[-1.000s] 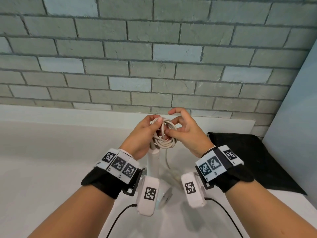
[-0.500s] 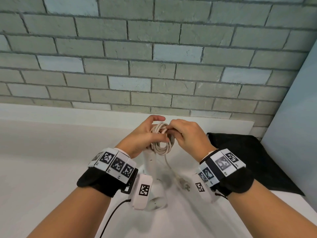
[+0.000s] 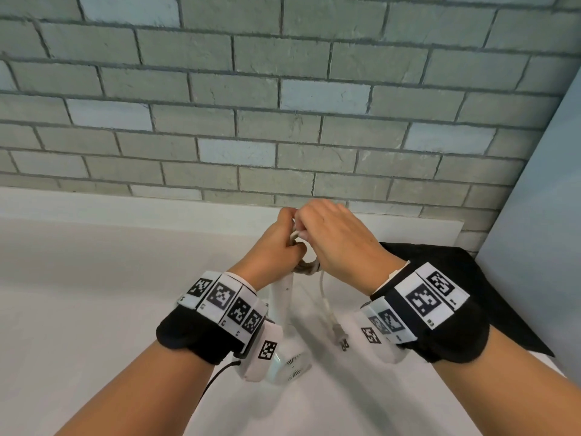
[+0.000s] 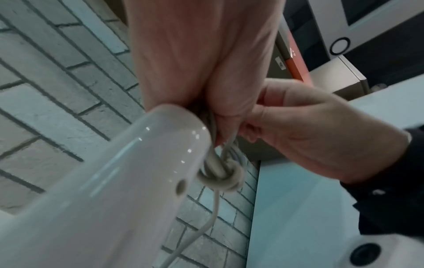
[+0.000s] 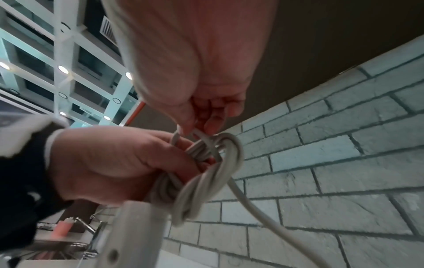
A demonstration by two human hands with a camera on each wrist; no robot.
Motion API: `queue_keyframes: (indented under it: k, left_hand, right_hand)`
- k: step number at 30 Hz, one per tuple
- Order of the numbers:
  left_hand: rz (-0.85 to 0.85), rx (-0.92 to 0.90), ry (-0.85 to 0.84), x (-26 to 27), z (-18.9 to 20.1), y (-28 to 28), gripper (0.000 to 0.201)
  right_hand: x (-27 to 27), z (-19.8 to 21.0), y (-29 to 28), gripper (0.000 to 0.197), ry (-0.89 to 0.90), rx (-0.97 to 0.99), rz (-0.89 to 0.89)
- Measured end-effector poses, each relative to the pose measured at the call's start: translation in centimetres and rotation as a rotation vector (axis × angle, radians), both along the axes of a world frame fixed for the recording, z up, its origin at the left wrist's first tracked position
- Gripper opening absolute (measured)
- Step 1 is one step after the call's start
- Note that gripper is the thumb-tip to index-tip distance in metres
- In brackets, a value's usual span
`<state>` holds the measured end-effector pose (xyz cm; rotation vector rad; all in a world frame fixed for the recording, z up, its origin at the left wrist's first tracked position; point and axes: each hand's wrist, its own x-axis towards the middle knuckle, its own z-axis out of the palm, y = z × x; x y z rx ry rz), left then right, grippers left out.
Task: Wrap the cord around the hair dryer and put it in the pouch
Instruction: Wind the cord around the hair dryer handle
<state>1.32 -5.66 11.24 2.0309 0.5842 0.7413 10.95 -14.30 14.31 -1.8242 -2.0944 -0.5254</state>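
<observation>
The plug (image 3: 341,338) is now dangling free below my wrists — a second ago it was still hidden. My left hand (image 3: 276,247) is gripping the coiled cord (image 5: 206,174) atop the dryer (image 3: 281,306); my right hand (image 3: 339,240) is pinching a strand, cinching the bundle. Beyond, the pouch (image 3: 471,278) is waiting.

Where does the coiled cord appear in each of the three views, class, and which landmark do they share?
Head: coiled cord at centre, mostly hidden between both hands.
Left wrist: centre, beside the dryer handle, at.
Right wrist: centre, at.
Shared landmark: the grey brick wall.
</observation>
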Motion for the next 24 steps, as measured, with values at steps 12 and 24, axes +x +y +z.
queue_keyframes:
  k: [12, 24]
  left_hand:
    - [0.029, 0.176, 0.023, 0.6, -0.4, -1.0, 0.025]
    - [0.042, 0.256, -0.032, 0.2, -0.8, -0.3, 0.010]
  right_hand:
    - [0.9, 2.1, -0.4, 0.034, 0.749, -0.133, 0.020]
    - [1.2, 1.0, -2.2, 0.029, 1.127, -0.106, -0.039]
